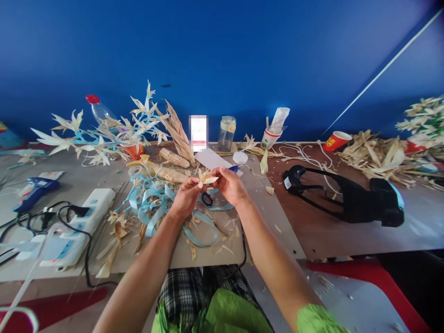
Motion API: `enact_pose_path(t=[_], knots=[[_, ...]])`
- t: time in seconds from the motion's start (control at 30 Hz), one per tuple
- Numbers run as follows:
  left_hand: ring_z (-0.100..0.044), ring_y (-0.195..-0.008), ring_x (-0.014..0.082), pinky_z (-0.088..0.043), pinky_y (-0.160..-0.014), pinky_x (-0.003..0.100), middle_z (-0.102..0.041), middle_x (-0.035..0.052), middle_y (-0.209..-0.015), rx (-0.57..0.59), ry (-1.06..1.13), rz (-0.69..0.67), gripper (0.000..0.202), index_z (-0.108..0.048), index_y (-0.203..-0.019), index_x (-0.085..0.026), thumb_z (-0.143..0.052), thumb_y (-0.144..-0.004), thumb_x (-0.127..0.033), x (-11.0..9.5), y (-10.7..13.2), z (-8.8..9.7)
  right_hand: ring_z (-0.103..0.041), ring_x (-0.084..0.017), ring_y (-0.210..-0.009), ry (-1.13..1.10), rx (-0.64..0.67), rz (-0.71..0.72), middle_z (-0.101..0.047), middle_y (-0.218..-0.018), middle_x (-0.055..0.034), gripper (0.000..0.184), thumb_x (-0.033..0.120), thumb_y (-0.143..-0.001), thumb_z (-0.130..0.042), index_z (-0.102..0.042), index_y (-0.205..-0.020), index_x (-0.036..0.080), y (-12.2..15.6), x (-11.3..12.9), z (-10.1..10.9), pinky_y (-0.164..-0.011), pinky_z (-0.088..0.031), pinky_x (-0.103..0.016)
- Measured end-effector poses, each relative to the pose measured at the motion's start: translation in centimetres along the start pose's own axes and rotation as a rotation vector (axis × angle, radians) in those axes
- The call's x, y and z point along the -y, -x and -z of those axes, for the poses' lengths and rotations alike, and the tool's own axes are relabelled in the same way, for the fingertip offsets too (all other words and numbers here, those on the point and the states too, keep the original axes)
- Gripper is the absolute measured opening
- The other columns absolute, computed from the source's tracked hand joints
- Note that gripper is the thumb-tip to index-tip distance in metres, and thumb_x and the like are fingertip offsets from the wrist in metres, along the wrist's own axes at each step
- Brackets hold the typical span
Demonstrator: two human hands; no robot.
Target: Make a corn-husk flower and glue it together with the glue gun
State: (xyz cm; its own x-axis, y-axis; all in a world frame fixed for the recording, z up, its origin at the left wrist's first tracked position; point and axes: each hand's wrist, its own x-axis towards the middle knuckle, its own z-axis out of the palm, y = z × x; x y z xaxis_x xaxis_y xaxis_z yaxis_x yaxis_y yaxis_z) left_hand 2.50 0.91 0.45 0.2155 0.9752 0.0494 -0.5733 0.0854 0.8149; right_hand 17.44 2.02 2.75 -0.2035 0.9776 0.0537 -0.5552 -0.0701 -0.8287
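A small pale corn husk flower (205, 178) sits between my two hands above the table. My left hand (187, 198) pinches it low on its left side. The fingers of my right hand (233, 186) are closed on its right-hand petals. Scissors with a black handle (207, 199) lie just beneath, partly hidden by the hands. Loops of light blue ribbon (152, 203) spread out beside my left wrist. Corn cobs (174, 157) and a dried husk (177, 129) rest behind the hands.
At left are a power strip (90, 217), a blue glue gun (36, 192) and cables. Husk flowers on blue stems (104, 134) stand behind. A glass jar (227, 133), a cup (269, 137), a black headset-like device (347, 194) and a husk pile (371, 150) lie farther right.
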Motion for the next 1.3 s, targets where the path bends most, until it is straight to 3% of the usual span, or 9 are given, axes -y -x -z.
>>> enact_pose_path(t=[0.1, 0.37, 1.03, 1.3], knots=[[-0.054, -0.061, 0.0106, -0.038, -0.065, 0.026, -0.061, -0.0007, -0.062, 0.003, -0.004, 0.029, 0.023, -0.062, -0.071, -0.017, -0.079, -0.057, -0.021, -0.04, -0.01, 0.08, -0.046, -0.008, -0.055, 0.071, 0.014, -0.035, -0.06, -0.065, 0.0009, 0.027, 0.041, -0.067, -0.073, -0.064, -0.069, 0.016, 0.13, -0.01, -0.14, -0.052, -0.035, -0.022], [-0.054, -0.059, 0.0099, -0.039, -0.064, 0.025, -0.061, -0.0025, -0.061, -0.033, -0.006, -0.008, 0.025, -0.062, -0.069, -0.018, -0.082, -0.052, -0.019, -0.04, -0.2, -0.19, -0.043, -0.006, -0.049, -0.001, -0.011, -0.09, -0.059, -0.058, 0.0021, 0.019, 0.029, -0.062, -0.075, -0.061, -0.061, 0.016, 0.17, 0.0, -0.45, -0.05, -0.032, -0.021], [-0.053, -0.059, 0.009, -0.039, -0.065, 0.023, -0.062, -0.0007, -0.064, -0.009, -0.103, 0.003, 0.018, -0.066, -0.07, -0.015, -0.079, -0.059, -0.021, 0.04, -0.16, 0.33, -0.04, -0.006, -0.045, -0.003, -0.025, -0.102, -0.051, -0.049, 0.0043, 0.019, 0.028, -0.06, -0.073, -0.059, -0.056, 0.016, 0.12, -0.14, -0.73, -0.047, -0.029, -0.022], [-0.059, -0.074, 0.016, -0.044, -0.073, 0.029, -0.068, 0.0061, -0.083, 0.08, -0.081, -0.042, 0.026, -0.071, -0.086, -0.015, -0.073, -0.062, -0.024, -0.55, 0.19, 0.05, -0.042, -0.006, -0.046, 0.015, -0.026, -0.087, -0.056, -0.053, 0.0025, 0.024, 0.036, -0.061, -0.075, -0.062, -0.061, 0.015, 0.06, -0.12, -0.61, -0.047, -0.03, -0.022]])
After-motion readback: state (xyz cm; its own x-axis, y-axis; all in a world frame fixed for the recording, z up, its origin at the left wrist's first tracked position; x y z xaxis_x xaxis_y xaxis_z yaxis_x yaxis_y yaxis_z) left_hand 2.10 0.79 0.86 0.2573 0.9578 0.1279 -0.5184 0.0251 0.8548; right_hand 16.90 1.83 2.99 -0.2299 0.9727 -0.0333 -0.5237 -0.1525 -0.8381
